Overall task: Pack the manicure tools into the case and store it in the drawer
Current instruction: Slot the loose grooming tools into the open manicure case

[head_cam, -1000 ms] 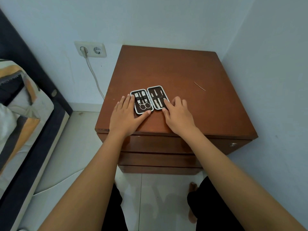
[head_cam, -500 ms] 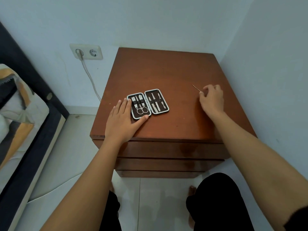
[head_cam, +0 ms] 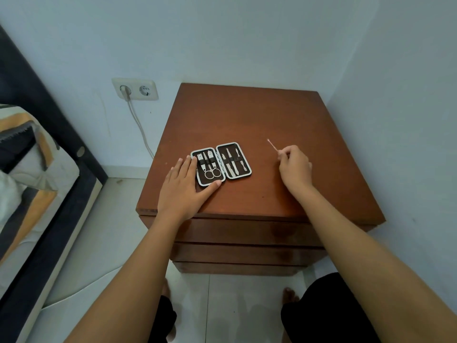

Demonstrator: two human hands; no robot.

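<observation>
Lifted off the nightstand [head_cam: 247,115], the pick [head_cam: 272,145] is now pinched in the right hand [head_cam: 294,167] — last loose tool. Left hand [head_cam: 184,188] lies flat, fingers spread, steadying the open case [head_cam: 221,163].

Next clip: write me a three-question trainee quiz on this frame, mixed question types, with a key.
1. True or false: the open black manicure case with the pale rim lies flat on the brown wooden nightstand.
2. Which hand pinches the thin pale stick-like tool? A) left hand B) right hand C) neither
3. Fill in: the left hand rests flat against the case's ____ half, the one with the small scissors.

Key: 1 true; 2 B; 3 left. The drawer fronts below look closed.
</observation>
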